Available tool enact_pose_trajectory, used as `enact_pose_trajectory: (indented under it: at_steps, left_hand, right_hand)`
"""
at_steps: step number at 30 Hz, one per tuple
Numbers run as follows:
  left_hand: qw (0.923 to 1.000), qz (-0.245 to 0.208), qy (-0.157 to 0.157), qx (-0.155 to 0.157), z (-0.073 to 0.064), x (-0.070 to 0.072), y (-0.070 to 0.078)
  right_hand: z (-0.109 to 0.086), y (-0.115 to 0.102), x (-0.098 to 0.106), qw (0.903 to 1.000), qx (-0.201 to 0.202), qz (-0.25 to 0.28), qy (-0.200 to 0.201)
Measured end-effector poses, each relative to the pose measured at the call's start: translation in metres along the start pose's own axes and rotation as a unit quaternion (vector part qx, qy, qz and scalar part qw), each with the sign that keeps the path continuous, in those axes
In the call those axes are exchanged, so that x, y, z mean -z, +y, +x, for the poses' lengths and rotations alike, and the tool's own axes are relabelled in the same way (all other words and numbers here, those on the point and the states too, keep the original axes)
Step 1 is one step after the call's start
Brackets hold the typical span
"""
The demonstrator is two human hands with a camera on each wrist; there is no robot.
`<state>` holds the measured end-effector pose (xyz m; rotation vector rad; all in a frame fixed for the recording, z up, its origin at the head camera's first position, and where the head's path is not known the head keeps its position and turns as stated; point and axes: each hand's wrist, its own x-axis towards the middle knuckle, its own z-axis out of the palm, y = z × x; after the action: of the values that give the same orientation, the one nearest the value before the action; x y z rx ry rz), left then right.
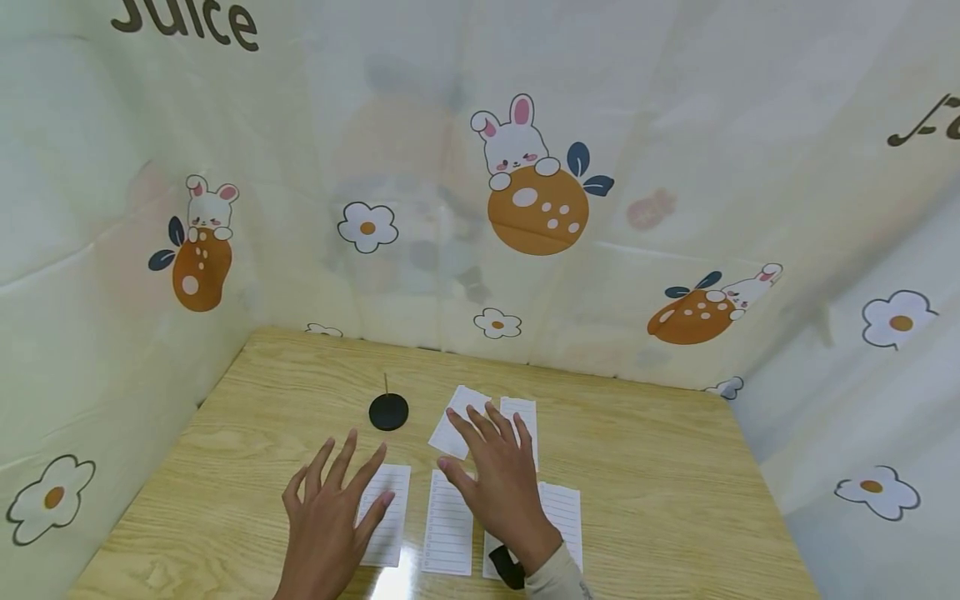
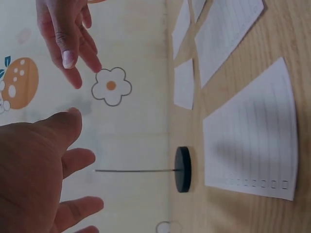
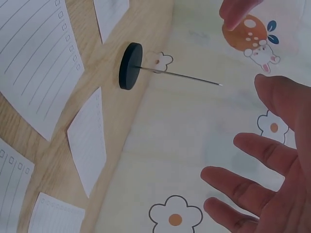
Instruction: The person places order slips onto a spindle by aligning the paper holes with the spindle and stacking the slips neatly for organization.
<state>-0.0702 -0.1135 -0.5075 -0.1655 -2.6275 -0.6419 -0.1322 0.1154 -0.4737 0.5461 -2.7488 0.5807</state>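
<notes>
My left hand (image 1: 330, 517) is raised with its fingers spread, over the left side of a lined paper sheet (image 1: 395, 533). To its right my right hand (image 1: 498, 475) also hovers with spread fingers, partly hiding several other sheets. Neither palm holds anything. Beyond the hands stands a paper spike, a round black base (image 1: 388, 412) with a thin upright metal pin (image 3: 184, 77). In the wrist views both hands are above table level, the spike standing past them. Small checkboxes run along one edge of the sheet (image 2: 252, 141) nearest the left wrist camera.
Another lined sheet (image 1: 447, 533) lies between the hands, and one (image 1: 566, 517) is partly under the right forearm. A tilted sheet (image 1: 448, 440) and a straighter one (image 1: 519, 406) lie farther back. A printed curtain (image 1: 420, 150) encloses the wooden table (image 1: 660, 500) at the back and sides.
</notes>
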Motion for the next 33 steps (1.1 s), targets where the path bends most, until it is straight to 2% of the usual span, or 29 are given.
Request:
enact_pose_trajectory:
  at_steps: [12, 33]
  left_hand:
    - [0.9989, -0.001, 0.047, -0.008, -0.014, -0.01, -0.016]
    - [0.9986, 0.027, 0.045, 0.008, -0.035, -0.014, -0.041]
  right_hand:
    - [0.002, -0.003, -0.016, 0.9991, 0.009, 0.039, -0.016]
    - [0.009, -0.011, -0.06, 0.9946, 0.035, 0.054, -0.081]
